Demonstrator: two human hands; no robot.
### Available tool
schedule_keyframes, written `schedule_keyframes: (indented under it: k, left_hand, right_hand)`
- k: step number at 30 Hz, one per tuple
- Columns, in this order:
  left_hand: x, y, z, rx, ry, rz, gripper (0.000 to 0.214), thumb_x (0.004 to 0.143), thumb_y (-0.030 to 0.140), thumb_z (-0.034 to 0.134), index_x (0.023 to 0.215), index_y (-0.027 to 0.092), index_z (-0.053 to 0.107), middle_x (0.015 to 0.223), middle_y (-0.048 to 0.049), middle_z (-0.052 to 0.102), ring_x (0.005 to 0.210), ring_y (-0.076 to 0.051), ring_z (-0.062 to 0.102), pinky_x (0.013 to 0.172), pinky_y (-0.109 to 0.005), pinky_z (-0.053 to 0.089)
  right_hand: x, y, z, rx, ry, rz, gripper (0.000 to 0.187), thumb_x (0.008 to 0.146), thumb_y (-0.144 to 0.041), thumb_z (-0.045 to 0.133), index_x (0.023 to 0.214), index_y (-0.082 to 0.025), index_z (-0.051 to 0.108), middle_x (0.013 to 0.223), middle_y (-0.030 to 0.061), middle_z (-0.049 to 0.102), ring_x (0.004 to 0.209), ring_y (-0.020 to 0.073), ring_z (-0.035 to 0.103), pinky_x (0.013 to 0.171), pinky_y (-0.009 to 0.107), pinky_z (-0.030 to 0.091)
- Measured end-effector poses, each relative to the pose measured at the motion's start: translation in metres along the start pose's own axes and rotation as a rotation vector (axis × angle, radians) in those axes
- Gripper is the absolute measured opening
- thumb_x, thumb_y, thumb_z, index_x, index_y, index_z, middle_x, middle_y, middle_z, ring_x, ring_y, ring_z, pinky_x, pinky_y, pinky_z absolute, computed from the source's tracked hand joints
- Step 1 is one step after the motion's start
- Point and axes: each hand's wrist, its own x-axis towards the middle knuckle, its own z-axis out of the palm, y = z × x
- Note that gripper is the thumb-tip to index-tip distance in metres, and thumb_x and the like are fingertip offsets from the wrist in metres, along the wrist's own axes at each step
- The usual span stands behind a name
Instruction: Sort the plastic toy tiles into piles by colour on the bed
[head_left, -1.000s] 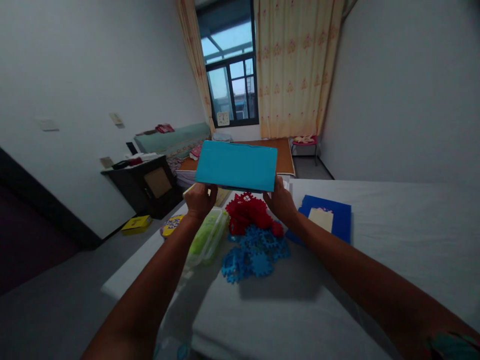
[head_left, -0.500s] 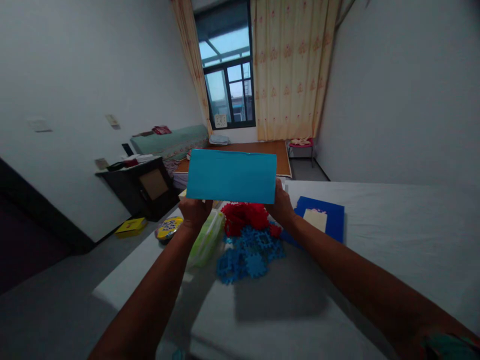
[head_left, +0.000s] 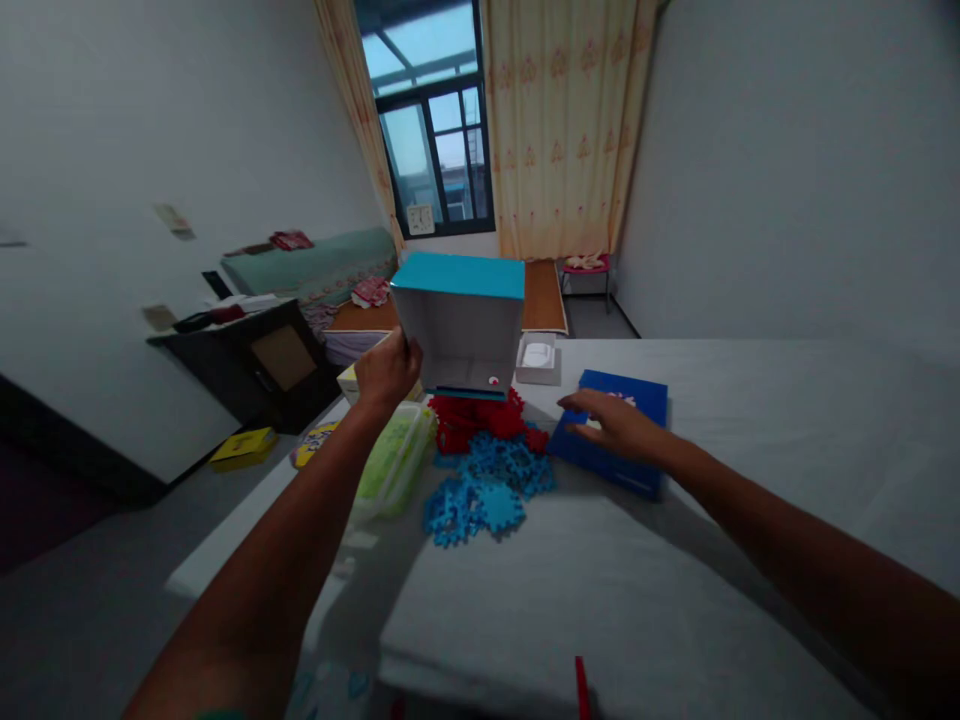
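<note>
My left hand (head_left: 388, 370) grips the left side of a blue cardboard box (head_left: 457, 275), whose open grey inside faces me, with a small red-and-white spot at its bottom. Behind a heap of blue gear-shaped plastic pieces (head_left: 487, 490) lie red pieces (head_left: 476, 425), just under the box. My right hand (head_left: 611, 420) hovers over a dark blue flat box (head_left: 637, 390), fingers apart and holding nothing. Left of the pieces sits a clear-lidded green container (head_left: 390, 460), partly hidden by my left forearm.
A small white box (head_left: 538, 358) stands at the table's far edge. A yellow round pack (head_left: 311, 443) lies at the left edge of the white table (head_left: 787, 430). On the floor is a yellow box (head_left: 244, 449), near a dark cabinet (head_left: 255, 370).
My right hand has let go of the blue box and moved right. The box has turned so that its open inside shows, with my left hand still on it.
</note>
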Motion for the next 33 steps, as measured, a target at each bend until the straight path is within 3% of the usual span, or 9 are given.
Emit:
schedule_keyframes:
  k: [5,9,13,18,20,24,28,33]
  left_hand:
    - [0.019,-0.001,0.008,-0.021,-0.018,-0.030,0.038,0.097,0.047,0.035,0.108,0.021,0.061,0.092,-0.0103,0.073,0.086,-0.026,0.067,0.067,-0.030,0.038]
    - [0.041,0.001,0.009,-0.050,-0.014,-0.028,0.041,0.096,0.048,0.035,0.107,0.020,0.063,0.089,-0.0113,0.073,0.080,-0.026,0.067,0.064,-0.030,0.035]
    - [0.052,0.012,0.012,-0.102,-0.042,-0.009,0.040,0.094,0.045,0.036,0.105,0.020,0.065,0.089,-0.0104,0.073,0.078,-0.024,0.066,0.062,-0.030,0.032]
    - [0.051,0.030,0.020,-0.170,-0.109,0.034,0.037,0.091,0.043,0.039,0.097,0.019,0.067,0.086,-0.0091,0.072,0.076,-0.022,0.064,0.060,-0.030,0.031]
    - [0.051,0.038,0.024,-0.200,-0.139,0.051,0.036,0.089,0.042,0.041,0.093,0.019,0.068,0.085,-0.0089,0.072,0.075,-0.022,0.063,0.060,-0.030,0.030]
    - [0.055,0.052,0.030,-0.301,-0.197,0.106,0.033,0.086,0.041,0.043,0.085,0.019,0.067,0.080,-0.0075,0.070,0.072,-0.020,0.062,0.059,-0.029,0.032]
    - [0.066,0.070,0.040,-0.483,-0.246,0.129,0.030,0.083,0.039,0.045,0.081,0.018,0.066,0.071,-0.0052,0.067,0.065,-0.018,0.059,0.058,-0.026,0.035]
    - [0.073,0.127,0.060,-0.804,-0.536,0.128,0.022,0.079,0.030,0.049,0.083,0.015,0.066,0.066,-0.0026,0.062,0.057,-0.013,0.054,0.056,-0.023,0.039]
  right_hand:
    - [-0.076,-0.058,-0.003,0.177,-0.260,-0.111,0.032,0.098,-0.034,0.053,0.127,-0.023,0.063,0.124,0.0113,0.066,0.116,0.0206,0.061,0.101,0.039,0.050]
    - [-0.093,-0.080,-0.001,0.167,-0.335,-0.115,0.031,0.099,-0.031,0.051,0.126,-0.021,0.063,0.120,0.0108,0.068,0.110,0.0183,0.064,0.097,0.033,0.052]
    - [-0.082,-0.062,0.001,-0.080,-0.279,-0.095,0.030,0.096,-0.026,0.055,0.123,-0.021,0.064,0.119,0.0114,0.068,0.108,0.0214,0.064,0.091,0.035,0.053]
    - [-0.073,-0.028,0.009,-0.619,-0.117,0.136,0.052,0.082,-0.030,0.073,0.130,-0.016,0.059,0.127,0.0177,0.062,0.113,0.0347,0.058,0.085,0.049,0.052]
    - [-0.076,-0.019,0.016,-0.704,-0.142,0.164,0.051,0.080,-0.029,0.074,0.128,-0.015,0.060,0.124,0.0167,0.063,0.109,0.0340,0.058,0.082,0.047,0.052]
    - [-0.087,-0.004,0.019,-0.797,-0.122,0.134,0.040,0.086,-0.009,0.057,0.125,-0.018,0.062,0.108,0.0118,0.067,0.094,0.0257,0.060,0.072,0.036,0.051]
    - [-0.098,0.018,-0.025,-0.865,0.100,0.183,0.041,0.089,-0.009,0.050,0.128,-0.017,0.059,0.102,0.0111,0.065,0.090,0.0230,0.059,0.069,0.031,0.048]
    - [-0.113,0.039,-0.104,-0.937,0.538,0.374,0.038,0.093,-0.025,0.049,0.129,-0.018,0.059,0.102,0.0109,0.064,0.092,0.0245,0.060,0.063,0.029,0.044]
